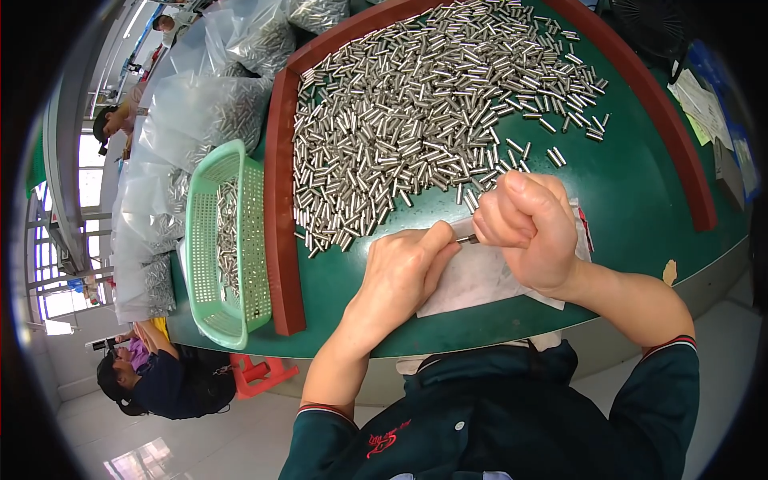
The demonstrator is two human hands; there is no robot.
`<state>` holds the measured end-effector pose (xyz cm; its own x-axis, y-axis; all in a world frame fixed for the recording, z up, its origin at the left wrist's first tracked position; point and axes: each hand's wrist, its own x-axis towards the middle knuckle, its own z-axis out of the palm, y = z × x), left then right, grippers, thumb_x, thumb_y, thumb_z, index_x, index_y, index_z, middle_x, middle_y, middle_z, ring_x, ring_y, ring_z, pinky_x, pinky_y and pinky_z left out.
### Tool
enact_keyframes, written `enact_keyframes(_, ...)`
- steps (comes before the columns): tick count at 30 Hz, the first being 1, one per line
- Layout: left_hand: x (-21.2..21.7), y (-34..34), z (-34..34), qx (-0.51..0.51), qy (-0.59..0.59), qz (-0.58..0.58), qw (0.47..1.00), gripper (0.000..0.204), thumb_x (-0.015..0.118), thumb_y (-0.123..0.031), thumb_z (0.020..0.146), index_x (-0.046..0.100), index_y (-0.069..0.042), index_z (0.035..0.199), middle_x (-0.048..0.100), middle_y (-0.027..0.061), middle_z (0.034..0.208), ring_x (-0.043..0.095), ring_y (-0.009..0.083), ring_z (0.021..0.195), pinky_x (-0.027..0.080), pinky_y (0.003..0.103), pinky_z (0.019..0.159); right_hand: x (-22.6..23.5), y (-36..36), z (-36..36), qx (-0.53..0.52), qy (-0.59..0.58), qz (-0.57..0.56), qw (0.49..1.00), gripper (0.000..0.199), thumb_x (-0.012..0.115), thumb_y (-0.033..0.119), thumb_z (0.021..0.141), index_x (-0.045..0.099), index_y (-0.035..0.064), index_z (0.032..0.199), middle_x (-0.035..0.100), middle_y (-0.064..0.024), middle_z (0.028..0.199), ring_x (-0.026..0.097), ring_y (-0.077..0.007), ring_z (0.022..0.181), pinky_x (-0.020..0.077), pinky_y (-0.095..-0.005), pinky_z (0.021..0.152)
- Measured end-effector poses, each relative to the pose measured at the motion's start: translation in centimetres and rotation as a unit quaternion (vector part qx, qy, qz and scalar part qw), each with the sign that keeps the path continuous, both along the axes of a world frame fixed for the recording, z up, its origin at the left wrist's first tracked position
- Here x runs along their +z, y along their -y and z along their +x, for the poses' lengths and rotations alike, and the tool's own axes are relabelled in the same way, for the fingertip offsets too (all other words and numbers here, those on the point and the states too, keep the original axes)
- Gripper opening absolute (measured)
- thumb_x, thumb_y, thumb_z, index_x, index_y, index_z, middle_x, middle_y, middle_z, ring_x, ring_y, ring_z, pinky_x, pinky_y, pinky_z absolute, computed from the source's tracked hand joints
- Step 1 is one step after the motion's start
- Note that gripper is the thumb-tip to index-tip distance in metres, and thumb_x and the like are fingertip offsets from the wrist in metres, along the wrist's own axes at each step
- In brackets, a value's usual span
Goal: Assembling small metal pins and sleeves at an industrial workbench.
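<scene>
From the head camera, the person's left hand [404, 268] lies low on the green work table [640, 200], fingers curled and thumb stretched toward the right hand, its tip pressing a small metal pin [466, 238] against a white sheet of plastic bag [480, 276] spread flat on the table. The right hand [528, 228] is clenched into a fist just beside it, pinching the same pin's other end — only a short dark stub shows between the two hands. Both hands grasp that one piece; the fists touch or nearly touch.

Beyond the hands, a broad heap of short silvery metal cylinders [432, 112] covers the green surface, fenced by a dark red raised border [282, 200] that curves around the left and far sides. Left of the border sits a pale green perforated plastic basket [224, 240] with a thin layer of the same cylinders inside. Further left, clear plastic bags [200, 112] full of cylinders are stacked. Papers [704, 104] lie at the table's right edge.

At the lower left, another person in dark clothing [152, 372] sits near a red stool [260, 372].
</scene>
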<state>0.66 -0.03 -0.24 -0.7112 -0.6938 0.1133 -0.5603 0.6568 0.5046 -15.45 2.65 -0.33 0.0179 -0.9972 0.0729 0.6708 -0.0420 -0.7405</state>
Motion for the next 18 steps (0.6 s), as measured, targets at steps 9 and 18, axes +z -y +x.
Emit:
enact_keyframes(9, 0.07, -0.08, -0.23, 0.013, -0.026, 0.015, 0.999, 0.017, 0.059, -0.009, 0.074, 0.045, -0.004, 0.066, 0.047, 0.0122, 0.051, 0.047, 0.0311, 0.047, 0.035, 0.039, 0.042, -0.02, -0.27, 0.54, -0.017, -0.055, -0.013, 0.998, 0.04, 0.035, 0.018, 0.086, 0.024, 0.0112, 0.048, 0.024, 0.0021, 0.041, 0.018, -0.0076, 0.04, 0.0185, -0.0241, 0.041)
enact_keyframes(18, 0.07, -0.2, -0.08, 0.019, -0.002, 0.005, 1.0, 0.008, 0.062, -0.006, 0.071, 0.055, -0.002, 0.071, 0.051, 0.012, 0.054, 0.05, 0.027, 0.047, 0.038, 0.034, 0.044, 0.08, 0.17, -0.04, -0.007, -0.009, 0.001, 1.0, 0.041, 0.035, 0.02, 0.086, 0.024, 0.0122, 0.048, 0.024, 0.0026, 0.039, 0.016, -0.0068, 0.039, 0.0169, -0.0238, 0.039)
